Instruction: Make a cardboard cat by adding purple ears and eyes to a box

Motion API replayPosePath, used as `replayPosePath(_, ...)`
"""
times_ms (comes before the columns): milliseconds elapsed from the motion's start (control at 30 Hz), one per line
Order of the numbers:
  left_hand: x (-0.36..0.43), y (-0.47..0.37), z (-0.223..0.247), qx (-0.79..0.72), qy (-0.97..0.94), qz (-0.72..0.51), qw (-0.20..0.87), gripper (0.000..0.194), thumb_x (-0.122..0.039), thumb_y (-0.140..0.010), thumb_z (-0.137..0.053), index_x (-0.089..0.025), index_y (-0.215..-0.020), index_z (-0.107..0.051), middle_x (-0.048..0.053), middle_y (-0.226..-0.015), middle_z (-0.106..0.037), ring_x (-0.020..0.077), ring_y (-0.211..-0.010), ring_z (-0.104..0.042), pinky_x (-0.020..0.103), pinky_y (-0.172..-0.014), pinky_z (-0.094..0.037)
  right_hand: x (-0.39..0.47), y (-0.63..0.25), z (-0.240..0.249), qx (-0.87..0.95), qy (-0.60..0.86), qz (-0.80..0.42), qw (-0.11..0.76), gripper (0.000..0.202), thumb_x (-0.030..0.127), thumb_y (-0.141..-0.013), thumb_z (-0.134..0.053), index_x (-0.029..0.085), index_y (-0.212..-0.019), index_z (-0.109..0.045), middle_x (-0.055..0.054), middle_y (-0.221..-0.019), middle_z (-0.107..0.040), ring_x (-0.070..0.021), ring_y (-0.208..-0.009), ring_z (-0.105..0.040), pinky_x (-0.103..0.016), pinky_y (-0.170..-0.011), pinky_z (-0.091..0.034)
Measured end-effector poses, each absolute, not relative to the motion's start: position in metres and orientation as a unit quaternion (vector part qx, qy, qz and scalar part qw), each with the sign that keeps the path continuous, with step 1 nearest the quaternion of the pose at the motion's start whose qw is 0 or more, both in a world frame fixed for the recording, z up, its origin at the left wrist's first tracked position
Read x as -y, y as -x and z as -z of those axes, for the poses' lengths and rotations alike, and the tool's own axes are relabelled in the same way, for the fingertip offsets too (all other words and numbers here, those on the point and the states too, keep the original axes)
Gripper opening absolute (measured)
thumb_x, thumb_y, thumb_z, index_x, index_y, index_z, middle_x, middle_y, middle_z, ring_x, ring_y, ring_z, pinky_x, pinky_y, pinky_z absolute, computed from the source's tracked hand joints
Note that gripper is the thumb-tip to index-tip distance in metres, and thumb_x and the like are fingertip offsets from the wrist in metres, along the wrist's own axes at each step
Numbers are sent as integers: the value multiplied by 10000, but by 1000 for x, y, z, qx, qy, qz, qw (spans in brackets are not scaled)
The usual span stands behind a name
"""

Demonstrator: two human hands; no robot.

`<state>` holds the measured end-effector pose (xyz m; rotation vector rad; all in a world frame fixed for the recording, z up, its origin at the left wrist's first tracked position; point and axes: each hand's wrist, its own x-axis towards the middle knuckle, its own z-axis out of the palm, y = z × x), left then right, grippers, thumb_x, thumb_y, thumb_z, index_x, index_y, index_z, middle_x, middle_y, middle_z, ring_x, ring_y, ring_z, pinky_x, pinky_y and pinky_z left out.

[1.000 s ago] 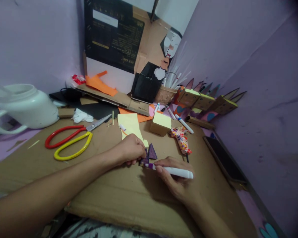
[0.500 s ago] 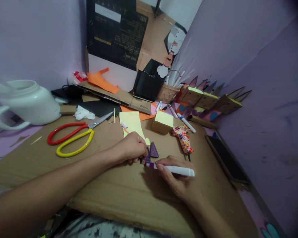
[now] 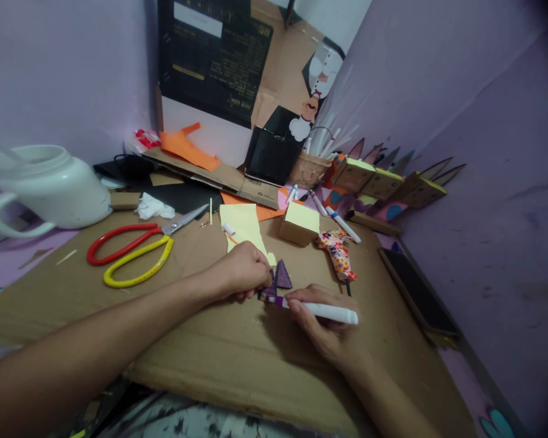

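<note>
My left hand [image 3: 245,272] is closed near the middle of the cardboard sheet [image 3: 201,359], its fingertips pinching a small purple-coloured piece [image 3: 268,291]. A second purple triangle [image 3: 283,275] lies just to the right of that piece. My right hand [image 3: 322,316] is closed on a white marker [image 3: 331,312] with a purple tip end. The marker points left, and its tip is at the lower edge of the held piece. Behind my left hand lies a pale yellow paper [image 3: 242,225] with a small marker cap [image 3: 229,229] on it.
Scissors [image 3: 139,254] with red and yellow handles lie left. A yellow-topped cardboard box [image 3: 300,224], a flower-patterned glue gun [image 3: 337,254] and markers [image 3: 342,224] are at right, with a phone-like dark object [image 3: 418,292] beyond. A white pitcher [image 3: 55,188] stands far left.
The marker tip has shifted very slightly up along the held piece. Both hands otherwise keep nearly the same place and the same hold.
</note>
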<state>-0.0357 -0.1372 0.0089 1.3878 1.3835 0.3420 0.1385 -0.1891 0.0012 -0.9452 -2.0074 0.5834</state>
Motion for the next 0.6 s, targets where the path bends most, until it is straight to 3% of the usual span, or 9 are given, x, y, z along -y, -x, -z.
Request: replayPosePath(600, 138, 34, -12, -584, -581, -141, 549, 94, -145, -598, -516, -162, -522, -570, -54, -289, -413, 92, -260, -361, 197, -299, -285, 189, -138, 0, 803, 372, -215, 412, 107, 145, -814, -572, 161, -799, -676, -29, -609, -651, -120, -498, -578, -216, -465, -436)
